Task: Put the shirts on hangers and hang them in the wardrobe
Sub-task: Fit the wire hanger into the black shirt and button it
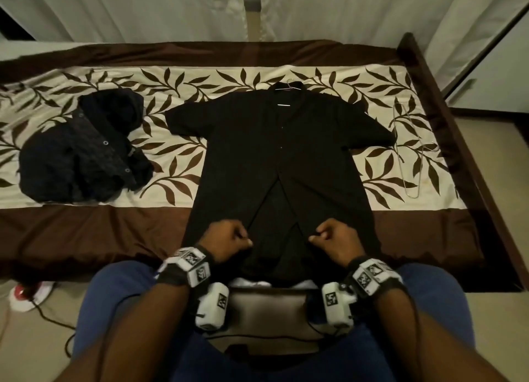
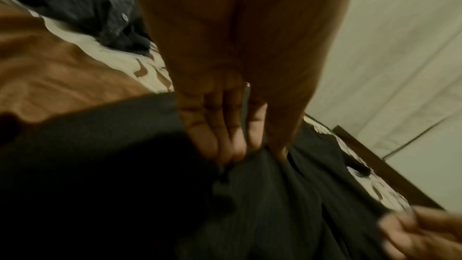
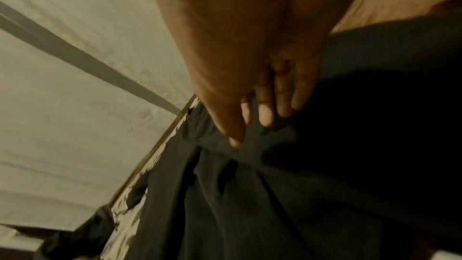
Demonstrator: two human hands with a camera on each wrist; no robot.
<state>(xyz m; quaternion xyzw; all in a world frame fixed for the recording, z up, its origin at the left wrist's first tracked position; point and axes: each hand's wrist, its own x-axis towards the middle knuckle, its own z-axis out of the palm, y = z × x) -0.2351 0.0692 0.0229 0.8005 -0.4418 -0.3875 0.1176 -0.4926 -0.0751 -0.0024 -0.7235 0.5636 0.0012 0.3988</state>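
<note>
Observation: a black short-sleeved button-front shirt (image 1: 282,158) lies flat on its back across the middle of the bed with a cream leaf-print cover and brown satin border (image 1: 86,232). Its collar is toward the far edge; its hem hangs over the near edge. A thin metal wire hanger (image 1: 289,84) is already in the collar, with only the hook and a short bright stretch of wire showing. The upper placket looks closed; the lower front panels part in an inverted V.

Hands: the left hand (image 1: 229,240) pinches the edge of the left front panel near the hem. The right hand (image 1: 333,240) pinches the right panel edge likewise. Both wrist views show fingers curled onto dark cloth, confirming the grips.

Other items: a crumpled dark navy buttoned shirt (image 1: 83,155) sits near the left end of the bed. A spare pale wire hanger (image 1: 412,158) lies near the right edge. Both are well apart from the black shirt.

Judgement: the step in hand is closing or straightening the lower front of the hangered shirt. One of at least two shirts is partly done; no wardrobe is visible.

Next move calls for drawing the two edges together and fastening if needed, then reaching to the far hook. Lift slowly, since thin wire may slip out of the collar.
</note>
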